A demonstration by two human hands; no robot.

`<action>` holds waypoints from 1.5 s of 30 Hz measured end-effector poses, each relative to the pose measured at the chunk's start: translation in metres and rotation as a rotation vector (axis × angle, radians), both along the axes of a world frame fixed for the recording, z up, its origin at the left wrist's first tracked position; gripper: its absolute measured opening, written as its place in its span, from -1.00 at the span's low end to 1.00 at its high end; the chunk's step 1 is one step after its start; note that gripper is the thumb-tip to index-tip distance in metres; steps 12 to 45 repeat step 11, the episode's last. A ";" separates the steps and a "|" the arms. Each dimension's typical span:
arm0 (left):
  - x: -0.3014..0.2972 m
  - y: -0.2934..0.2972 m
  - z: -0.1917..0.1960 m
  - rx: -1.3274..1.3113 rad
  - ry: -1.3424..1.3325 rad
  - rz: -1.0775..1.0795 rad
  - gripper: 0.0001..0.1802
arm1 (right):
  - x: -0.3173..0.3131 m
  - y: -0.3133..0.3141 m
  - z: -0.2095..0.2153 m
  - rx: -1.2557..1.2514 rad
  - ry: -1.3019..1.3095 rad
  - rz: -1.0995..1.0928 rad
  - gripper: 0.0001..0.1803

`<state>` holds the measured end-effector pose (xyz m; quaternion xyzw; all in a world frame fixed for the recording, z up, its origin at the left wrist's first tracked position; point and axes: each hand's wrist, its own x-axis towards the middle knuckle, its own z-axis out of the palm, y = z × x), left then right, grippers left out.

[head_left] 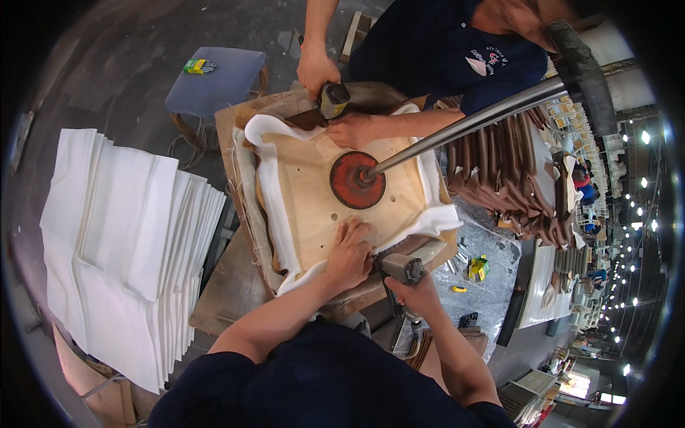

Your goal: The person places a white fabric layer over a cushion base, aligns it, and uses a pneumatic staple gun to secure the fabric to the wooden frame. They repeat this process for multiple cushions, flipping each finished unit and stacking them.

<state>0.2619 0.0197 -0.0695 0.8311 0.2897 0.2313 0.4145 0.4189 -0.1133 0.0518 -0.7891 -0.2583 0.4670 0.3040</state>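
A plywood seat panel (307, 178), edged with white padding (267, 200) and brown covering, lies in front of me. A red round plate (349, 191) on a metal rod presses down on its middle. My left hand (349, 255) rests on the near part of the plywood, fingers laid on the wood and holding nothing. In my right hand (419, 294) is a staple gun (401, 267), its nose at the panel's near edge. Across from me, a co-worker's hand (317, 71) grips another staple gun (334, 100); their other hand (353, 132) lies on the far side of the plywood.
White padding sheets (128, 228) are stacked at the left. A blue stool (217, 82) carries a small yellow-green pack. Brown covers (492, 171) are piled at the right, beside a plastic-covered table (485, 235) with a yellow-green box. The metal rod (471, 125) slants across the right side.
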 end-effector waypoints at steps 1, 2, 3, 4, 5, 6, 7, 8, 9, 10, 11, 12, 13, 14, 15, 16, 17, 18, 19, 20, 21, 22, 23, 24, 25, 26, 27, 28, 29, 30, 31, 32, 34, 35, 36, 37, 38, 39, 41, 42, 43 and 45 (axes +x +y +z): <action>0.001 -0.001 0.000 -0.004 0.005 0.000 -0.88 | -0.001 0.000 -0.002 -0.013 -0.004 0.000 -0.63; 0.002 -0.002 0.001 -0.008 0.010 0.001 -0.89 | -0.001 0.000 -0.003 -0.025 -0.008 0.002 -0.63; 0.003 -0.003 0.001 -0.011 0.016 0.002 -0.90 | -0.001 -0.001 -0.004 -0.035 -0.010 0.001 -0.62; 0.003 -0.003 -0.001 -0.008 0.007 0.009 -0.91 | -0.002 0.001 -0.003 -0.043 -0.012 0.004 -0.62; 0.003 -0.004 -0.003 -0.004 -0.001 0.017 -0.91 | -0.002 0.003 -0.002 -0.051 -0.014 0.008 -0.62; 0.003 -0.005 -0.005 0.001 -0.010 0.026 -0.91 | -0.003 0.005 -0.002 -0.054 -0.023 0.012 -0.61; 0.003 -0.005 -0.006 0.007 -0.010 0.030 -0.91 | -0.004 0.007 -0.001 -0.055 -0.032 0.016 -0.60; 0.003 -0.006 -0.007 0.014 -0.010 0.035 -0.91 | -0.005 0.010 -0.001 -0.056 -0.040 0.021 -0.60; 0.004 -0.006 -0.008 0.021 -0.010 0.041 -0.91 | -0.005 0.014 -0.001 -0.067 -0.048 0.026 -0.59; 0.002 -0.006 -0.010 0.052 0.002 0.021 -0.85 | -0.004 0.014 -0.004 -0.079 -0.057 0.028 -0.58; 0.001 -0.004 -0.013 0.082 0.014 0.001 -0.78 | -0.002 0.016 -0.008 -0.091 -0.065 0.030 -0.57; 0.001 -0.004 -0.013 0.082 0.014 0.001 -0.78 | -0.002 0.016 -0.008 -0.091 -0.065 0.030 -0.57; 0.001 -0.004 -0.013 0.082 0.014 0.001 -0.78 | -0.002 0.016 -0.008 -0.091 -0.065 0.030 -0.57; 0.001 -0.004 -0.013 0.082 0.014 0.001 -0.78 | -0.002 0.016 -0.008 -0.091 -0.065 0.030 -0.57; 0.001 -0.004 -0.013 0.082 0.014 0.001 -0.78 | -0.002 0.016 -0.008 -0.091 -0.065 0.030 -0.57; 0.001 -0.004 -0.013 0.082 0.014 0.001 -0.78 | -0.002 0.016 -0.008 -0.091 -0.065 0.030 -0.57; 0.001 -0.004 -0.013 0.082 0.014 0.001 -0.78 | -0.002 0.016 -0.008 -0.091 -0.065 0.030 -0.57; 0.001 -0.004 -0.013 0.082 0.014 0.001 -0.78 | -0.002 0.016 -0.008 -0.091 -0.065 0.030 -0.57; 0.001 -0.004 -0.013 0.082 0.014 0.001 -0.78 | -0.002 0.016 -0.008 -0.091 -0.065 0.030 -0.57; 0.001 -0.004 -0.013 0.082 0.014 0.001 -0.78 | -0.002 0.016 -0.008 -0.091 -0.065 0.030 -0.57; 0.001 -0.004 -0.013 0.082 0.014 0.001 -0.78 | -0.002 0.016 -0.008 -0.091 -0.065 0.030 -0.57; 0.001 -0.004 -0.013 0.082 0.014 0.001 -0.78 | -0.002 0.016 -0.008 -0.091 -0.065 0.030 -0.57; 0.001 -0.004 -0.013 0.082 0.014 0.001 -0.78 | -0.002 0.016 -0.008 -0.091 -0.065 0.030 -0.57; 0.001 -0.004 -0.013 0.082 0.014 0.001 -0.78 | -0.002 0.016 -0.008 -0.091 -0.065 0.030 -0.57; 0.001 -0.004 -0.013 0.082 0.014 0.001 -0.78 | -0.002 0.016 -0.008 -0.091 -0.065 0.030 -0.57; 0.001 -0.004 -0.013 0.082 0.014 0.001 -0.78 | -0.002 0.016 -0.008 -0.091 -0.065 0.030 -0.57; 0.001 -0.004 -0.013 0.082 0.014 0.001 -0.78 | -0.002 0.016 -0.008 -0.091 -0.065 0.030 -0.57; 0.001 -0.004 -0.013 0.082 0.014 0.001 -0.78 | -0.002 0.016 -0.008 -0.091 -0.065 0.030 -0.57; 0.001 -0.004 -0.013 0.082 0.014 0.001 -0.78 | -0.002 0.016 -0.008 -0.091 -0.065 0.030 -0.57; 0.001 -0.004 -0.013 0.082 0.014 0.001 -0.78 | -0.002 0.016 -0.008 -0.091 -0.065 0.030 -0.57; 0.001 -0.004 -0.013 0.082 0.014 0.001 -0.78 | -0.002 0.016 -0.008 -0.091 -0.065 0.030 -0.57; 0.001 -0.004 -0.013 0.082 0.014 0.001 -0.78 | -0.002 0.016 -0.008 -0.091 -0.065 0.030 -0.57; 0.001 -0.004 -0.013 0.082 0.014 0.001 -0.78 | -0.002 0.016 -0.008 -0.091 -0.065 0.030 -0.57; 0.001 -0.004 -0.013 0.082 0.014 0.001 -0.78 | -0.002 0.016 -0.008 -0.091 -0.065 0.030 -0.57; 0.001 -0.004 -0.013 0.082 0.014 0.001 -0.78 | -0.002 0.016 -0.008 -0.091 -0.065 0.030 -0.57; 0.001 -0.004 -0.013 0.082 0.014 0.001 -0.78 | -0.002 0.016 -0.008 -0.091 -0.065 0.030 -0.57; 0.001 -0.004 -0.013 0.082 0.014 0.001 -0.78 | -0.002 0.016 -0.008 -0.091 -0.065 0.030 -0.57; 0.001 -0.004 -0.013 0.082 0.014 0.001 -0.78 | -0.002 0.016 -0.008 -0.091 -0.065 0.030 -0.57; 0.001 -0.004 -0.013 0.082 0.014 0.001 -0.78 | -0.002 0.016 -0.008 -0.091 -0.065 0.030 -0.57; 0.001 -0.004 -0.013 0.082 0.014 0.001 -0.78 | -0.002 0.016 -0.008 -0.091 -0.065 0.030 -0.57; 0.001 -0.004 -0.013 0.082 0.014 0.001 -0.78 | -0.002 0.016 -0.008 -0.091 -0.065 0.030 -0.57; 0.001 -0.004 -0.013 0.082 0.014 0.001 -0.78 | -0.002 0.016 -0.008 -0.091 -0.065 0.030 -0.57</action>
